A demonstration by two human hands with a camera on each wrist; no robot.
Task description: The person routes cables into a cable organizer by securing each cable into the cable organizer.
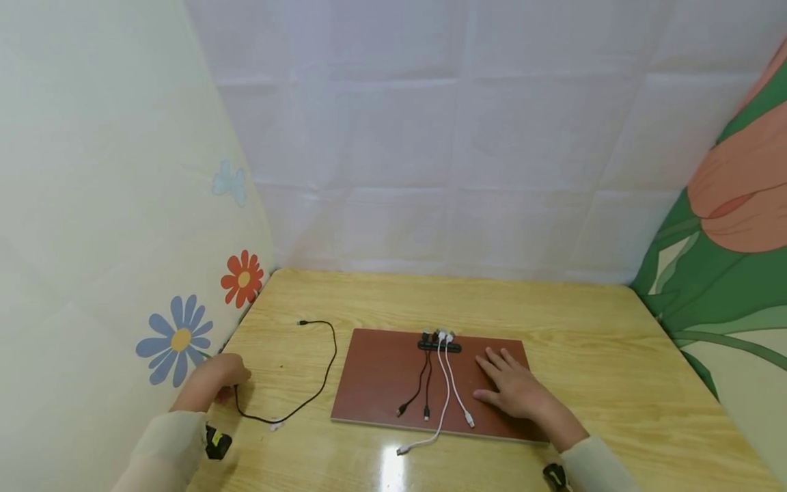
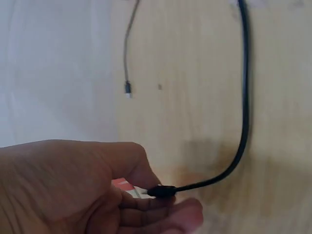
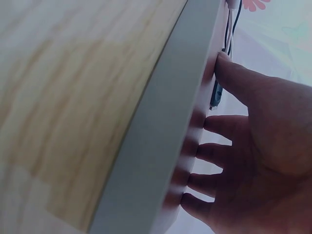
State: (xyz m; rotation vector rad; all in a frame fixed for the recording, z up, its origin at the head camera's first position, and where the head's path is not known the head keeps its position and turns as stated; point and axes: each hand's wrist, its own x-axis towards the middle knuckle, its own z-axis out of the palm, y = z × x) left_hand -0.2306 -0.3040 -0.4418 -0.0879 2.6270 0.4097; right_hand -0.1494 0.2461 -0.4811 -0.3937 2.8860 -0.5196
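At the table's left side my left hand pinches the plug of a black USB cable between thumb and fingers. The cable curves across the wood, and its other connector lies farther back. My right hand rests spread on the right part of a reddish-brown board, fingertips touching its surface in the right wrist view. Near the board's back edge sits a black cable holder with two black cables and two white cables in it, their lower ends hanging toward the front.
The board lies on a wood-grain table. A pale cloth wall stands behind, with flower-printed sheets at the left and right. One white cable's end reaches past the board's front edge. A small whitish scrap lies by the loose cable.
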